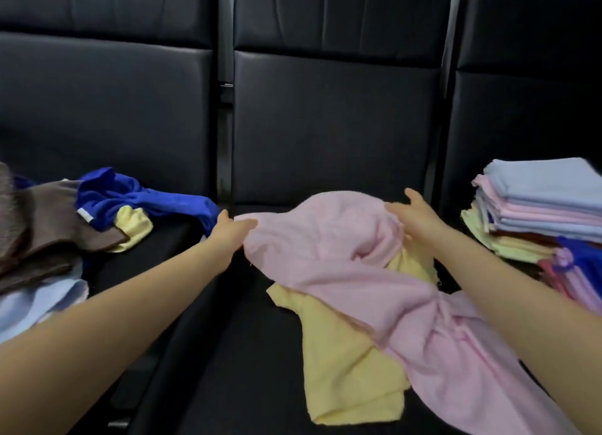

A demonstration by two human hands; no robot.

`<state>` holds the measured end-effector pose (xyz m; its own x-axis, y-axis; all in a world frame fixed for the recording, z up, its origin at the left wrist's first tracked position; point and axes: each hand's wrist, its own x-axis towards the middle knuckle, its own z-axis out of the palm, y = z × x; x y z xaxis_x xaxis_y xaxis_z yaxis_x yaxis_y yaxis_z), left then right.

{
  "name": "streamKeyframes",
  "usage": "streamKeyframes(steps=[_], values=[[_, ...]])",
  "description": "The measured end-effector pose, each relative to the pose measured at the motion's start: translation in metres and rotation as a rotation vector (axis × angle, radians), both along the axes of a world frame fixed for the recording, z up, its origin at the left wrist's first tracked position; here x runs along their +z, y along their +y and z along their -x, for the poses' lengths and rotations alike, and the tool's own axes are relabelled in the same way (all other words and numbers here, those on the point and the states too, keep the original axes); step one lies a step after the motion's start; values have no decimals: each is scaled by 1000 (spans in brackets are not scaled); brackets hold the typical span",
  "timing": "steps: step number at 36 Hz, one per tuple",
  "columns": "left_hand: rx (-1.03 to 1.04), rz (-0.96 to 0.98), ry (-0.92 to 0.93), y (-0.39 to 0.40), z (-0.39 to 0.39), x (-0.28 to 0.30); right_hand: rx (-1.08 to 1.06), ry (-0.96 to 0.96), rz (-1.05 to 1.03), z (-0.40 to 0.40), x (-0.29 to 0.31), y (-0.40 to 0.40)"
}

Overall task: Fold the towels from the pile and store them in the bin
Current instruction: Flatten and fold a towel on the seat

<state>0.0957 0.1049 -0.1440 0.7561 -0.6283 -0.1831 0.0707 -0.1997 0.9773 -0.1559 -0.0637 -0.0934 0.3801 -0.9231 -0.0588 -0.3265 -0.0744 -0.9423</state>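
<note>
A pink towel (329,239) lies crumpled and stretched across the middle black seat, over a yellow towel (345,363). My left hand (231,231) pinches the pink towel's left corner. My right hand (413,218) grips its upper right edge, fingers partly under the cloth. An unfolded pile sits on the left seat: brown towel (49,226), blue towel (130,193), small yellow towel (133,226), light blue towel (35,304). A stack of folded towels (540,203) rests at the right. No bin is visible.
Black padded seats (329,125) with upright backrests fill the view. Gaps run between the seat cushions. More pink and blue cloth (573,268) lies below the folded stack at the right edge.
</note>
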Motion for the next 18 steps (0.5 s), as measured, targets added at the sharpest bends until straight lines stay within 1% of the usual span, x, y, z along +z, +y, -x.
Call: streamKeyframes(steps=[1, 2, 4, 6, 7, 10, 13, 15, 17, 18], values=[[10, -51, -65, 4, 5, -4, -9, 109, 119, 1, -12, 3], [21, -102, -163, 8, 9, -8, -10, 142, 191, 4, -22, 10], [15, -172, -348, 18, 20, -10, -40, 120, 268, 13, -38, 14], [-22, -166, -415, 31, 33, -6, -39, 91, 303, 26, -39, 19], [-51, -150, -416, 37, 42, -3, -37, 94, 306, 32, -36, 21], [-154, -117, -324, 51, 69, 11, -21, 86, 264, 57, -26, 34], [-255, -147, -286, 59, 97, 26, 33, 73, 277, 88, -23, 54], [-345, -179, -243, 63, 117, 30, 121, 162, 253, 109, -26, 63], [-430, -223, -195, 68, 134, 30, 209, 293, 203, 121, -34, 68], [-482, -255, -183, 70, 144, 28, 217, 374, 203, 129, -36, 72]])
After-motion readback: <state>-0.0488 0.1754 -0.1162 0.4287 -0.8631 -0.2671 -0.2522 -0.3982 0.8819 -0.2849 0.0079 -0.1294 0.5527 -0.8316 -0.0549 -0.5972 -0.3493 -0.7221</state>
